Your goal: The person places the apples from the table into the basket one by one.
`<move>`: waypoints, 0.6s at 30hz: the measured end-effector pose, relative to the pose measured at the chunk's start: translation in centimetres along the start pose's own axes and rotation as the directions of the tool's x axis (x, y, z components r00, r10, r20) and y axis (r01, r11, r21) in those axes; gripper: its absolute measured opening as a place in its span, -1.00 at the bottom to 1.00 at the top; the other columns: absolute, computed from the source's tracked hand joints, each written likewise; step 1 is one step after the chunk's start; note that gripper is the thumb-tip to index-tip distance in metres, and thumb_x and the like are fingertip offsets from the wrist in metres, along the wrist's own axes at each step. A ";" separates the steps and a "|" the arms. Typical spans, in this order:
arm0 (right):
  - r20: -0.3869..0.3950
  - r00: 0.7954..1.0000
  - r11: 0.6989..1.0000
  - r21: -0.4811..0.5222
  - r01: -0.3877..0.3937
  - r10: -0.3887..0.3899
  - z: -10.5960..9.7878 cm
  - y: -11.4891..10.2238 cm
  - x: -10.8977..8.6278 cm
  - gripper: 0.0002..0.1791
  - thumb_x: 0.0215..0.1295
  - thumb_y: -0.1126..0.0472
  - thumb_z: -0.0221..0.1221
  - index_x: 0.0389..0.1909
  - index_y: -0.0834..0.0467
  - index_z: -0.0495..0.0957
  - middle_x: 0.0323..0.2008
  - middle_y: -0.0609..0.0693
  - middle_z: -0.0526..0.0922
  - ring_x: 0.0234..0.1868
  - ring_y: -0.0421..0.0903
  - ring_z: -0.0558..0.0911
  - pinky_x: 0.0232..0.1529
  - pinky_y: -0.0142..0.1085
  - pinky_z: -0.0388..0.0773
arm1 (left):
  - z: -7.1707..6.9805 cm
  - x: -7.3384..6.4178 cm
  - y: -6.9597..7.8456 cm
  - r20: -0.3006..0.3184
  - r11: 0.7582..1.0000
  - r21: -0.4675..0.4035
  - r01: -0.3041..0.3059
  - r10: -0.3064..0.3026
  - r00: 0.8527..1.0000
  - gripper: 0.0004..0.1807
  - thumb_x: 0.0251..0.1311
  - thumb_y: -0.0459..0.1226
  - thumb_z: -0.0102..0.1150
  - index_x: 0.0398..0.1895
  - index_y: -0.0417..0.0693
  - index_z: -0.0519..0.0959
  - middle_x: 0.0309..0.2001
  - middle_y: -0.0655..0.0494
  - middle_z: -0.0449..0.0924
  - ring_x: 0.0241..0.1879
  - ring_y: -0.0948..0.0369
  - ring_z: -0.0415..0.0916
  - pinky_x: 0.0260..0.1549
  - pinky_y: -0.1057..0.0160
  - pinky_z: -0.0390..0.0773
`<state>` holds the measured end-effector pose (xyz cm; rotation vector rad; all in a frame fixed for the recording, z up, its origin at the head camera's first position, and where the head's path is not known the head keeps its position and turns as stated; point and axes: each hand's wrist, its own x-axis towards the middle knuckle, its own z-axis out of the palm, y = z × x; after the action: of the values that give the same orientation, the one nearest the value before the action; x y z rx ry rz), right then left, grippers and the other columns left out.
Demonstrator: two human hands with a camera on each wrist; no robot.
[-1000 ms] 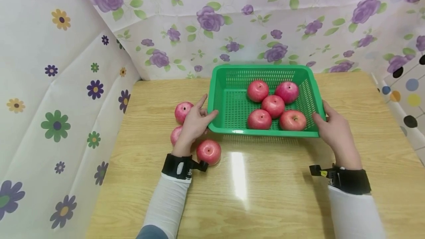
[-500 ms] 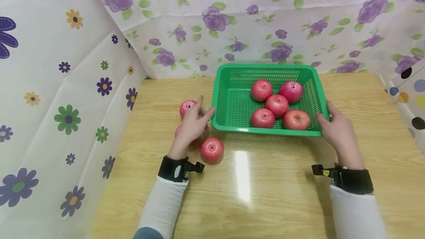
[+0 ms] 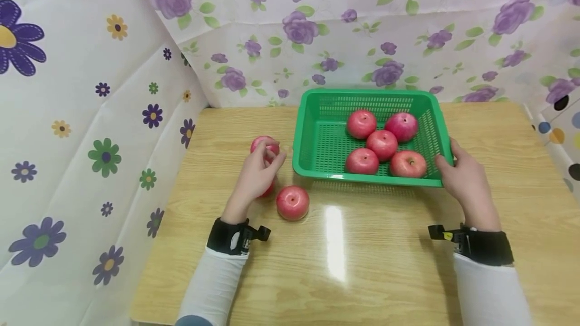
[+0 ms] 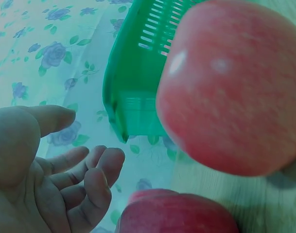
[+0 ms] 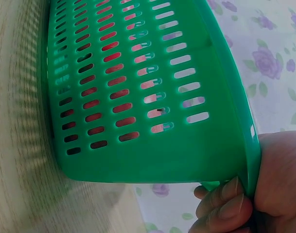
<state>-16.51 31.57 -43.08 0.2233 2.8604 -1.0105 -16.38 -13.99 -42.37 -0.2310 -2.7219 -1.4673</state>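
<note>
A green plastic basket (image 3: 367,179) with perforated walls stands at the back of the table, with several red apples (image 3: 382,145) in its middle and right part. My right hand (image 3: 468,180) grips its right rim near the front corner, fingers curled under the edge in the right wrist view. Left of the basket, my left hand (image 3: 254,175) hovers over loose apples, fingers loosely bent and holding nothing. One apple (image 3: 293,203) lies in front, another (image 3: 262,142) lies behind the fingers, and a third (image 3: 268,190) is mostly hidden under the hand. The left wrist view shows a large apple (image 4: 230,87) beside the hand.
The wooden table (image 3: 385,255) meets a flower-patterned sheet (image 3: 254,64) behind the basket. Another patterned sheet (image 3: 81,130) rises along the table's left edge. A dotted surface (image 3: 557,119) borders the right side.
My left hand has come away from the basket's left rim and moved left over the loose apples, its index finger now bent. The right hand keeps hold of the rim. The view has shifted slightly left.
</note>
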 end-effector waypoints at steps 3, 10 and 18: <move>0.003 1.000 1.000 -0.003 -0.006 0.006 0.0 0.1 0.0 -0.23 0.52 -0.21 -0.22 0.58 -0.02 -0.25 0.21 0.58 0.33 0.07 0.38 0.40 -0.14 0.29 0.43 | -0.1 -0.4 -0.2 -0.002 0.999 0.043 -0.029 0.029 1.000 -0.66 0.38 -0.07 0.14 0.10 -0.01 0.44 -0.34 0.08 0.51 -0.51 0.15 0.43 -0.47 0.16 0.50; -0.002 1.000 1.000 -0.014 -0.008 0.008 0.1 -0.3 -0.1 -0.23 0.52 -0.21 -0.22 0.58 -0.01 -0.23 0.19 0.57 0.35 0.04 0.36 0.41 -0.15 0.27 0.44 | -0.5 -1.6 -0.3 0.029 0.990 0.070 -0.126 0.124 0.992 -0.68 0.31 -0.11 0.24 0.00 -0.04 0.46 -0.27 0.08 0.53 -0.33 0.15 0.48 -0.29 0.06 0.59; 0.011 1.000 1.000 -0.013 -0.020 0.020 -0.1 -0.1 -0.1 -0.22 0.52 -0.22 -0.24 0.58 0.00 -0.27 0.20 0.58 0.32 0.06 0.37 0.39 -0.13 0.30 0.42 | -0.6 -3.4 0.0 0.145 0.957 0.204 -0.207 0.180 0.973 -0.56 0.23 -0.02 0.30 0.08 0.00 0.49 -0.02 0.15 0.52 -0.11 0.17 0.45 -0.09 0.08 0.55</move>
<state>-16.45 31.55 -42.95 0.2440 2.8484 -0.9861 -13.06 -14.92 -42.42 -0.5797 -2.8300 -1.1310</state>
